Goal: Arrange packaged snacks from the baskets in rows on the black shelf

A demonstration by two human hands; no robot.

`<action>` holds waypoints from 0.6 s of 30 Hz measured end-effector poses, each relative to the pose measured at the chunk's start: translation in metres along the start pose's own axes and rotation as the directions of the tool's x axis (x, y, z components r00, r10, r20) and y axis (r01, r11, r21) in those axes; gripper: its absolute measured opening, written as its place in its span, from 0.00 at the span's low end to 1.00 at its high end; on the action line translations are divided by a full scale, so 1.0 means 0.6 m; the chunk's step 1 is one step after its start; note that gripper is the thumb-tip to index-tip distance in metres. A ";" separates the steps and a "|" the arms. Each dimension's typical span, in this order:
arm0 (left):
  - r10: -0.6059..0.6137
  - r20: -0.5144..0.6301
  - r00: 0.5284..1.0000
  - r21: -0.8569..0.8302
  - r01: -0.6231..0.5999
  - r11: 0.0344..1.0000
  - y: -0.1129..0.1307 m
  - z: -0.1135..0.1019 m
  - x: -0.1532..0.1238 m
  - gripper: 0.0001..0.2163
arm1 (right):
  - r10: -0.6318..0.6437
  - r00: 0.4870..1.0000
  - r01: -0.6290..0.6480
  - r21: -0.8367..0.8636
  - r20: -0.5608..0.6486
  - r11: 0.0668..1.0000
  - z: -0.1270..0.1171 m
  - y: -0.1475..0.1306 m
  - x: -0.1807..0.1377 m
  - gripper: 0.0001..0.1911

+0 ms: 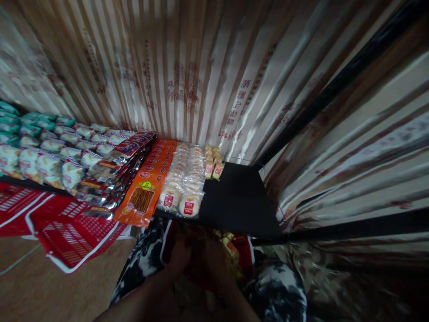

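Observation:
Both of my hands are low in the dark at the bottom of the view, over my lap. My left hand [179,259] and my right hand [214,261] reach into a red bag or box [243,255] that holds small yellow snack packs [229,246]. Their fingers are blurred and shadowed, so what they grip is unclear. Just above them is a black shelf [237,201] with rows of snacks: small yellow packs [212,163], round white cakes in clear wrap [182,183], and orange packets [150,183].
Dark shiny packets [115,170] and white-and-green packets [43,147] fill the shelf's left side. Red plastic baskets [67,228] lie on the wooden floor at the left. A striped shiny curtain [201,67] hangs behind and to the right.

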State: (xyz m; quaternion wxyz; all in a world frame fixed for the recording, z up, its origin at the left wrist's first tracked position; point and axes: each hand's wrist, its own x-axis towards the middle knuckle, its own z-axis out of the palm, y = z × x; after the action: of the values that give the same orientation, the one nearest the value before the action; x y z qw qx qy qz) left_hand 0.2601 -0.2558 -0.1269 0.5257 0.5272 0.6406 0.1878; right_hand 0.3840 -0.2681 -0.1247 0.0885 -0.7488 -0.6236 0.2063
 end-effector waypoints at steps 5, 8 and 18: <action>-0.061 0.051 0.997 -0.006 0.061 0.998 0.009 0.002 -0.009 0.18 | 0.008 1.000 -0.009 -0.097 -0.005 0.995 0.017 -0.008 0.025 0.20; -0.044 -0.009 0.999 -0.019 0.044 0.999 0.007 -0.003 -0.014 0.18 | -0.026 0.999 0.025 -0.033 -0.043 0.999 0.006 -0.005 0.012 0.22; 0.148 0.062 0.987 -0.049 -0.145 0.988 0.024 -0.012 -0.024 0.21 | -0.126 0.989 0.148 0.472 -0.079 0.869 -0.109 0.052 -0.056 0.17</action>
State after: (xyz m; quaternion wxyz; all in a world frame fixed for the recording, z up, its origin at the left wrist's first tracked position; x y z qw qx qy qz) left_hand 0.2592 -0.2605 -0.1057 0.5427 0.5671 0.5781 0.2227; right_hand 0.4346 -0.2991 -0.0714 0.2986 -0.6624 -0.6029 0.3295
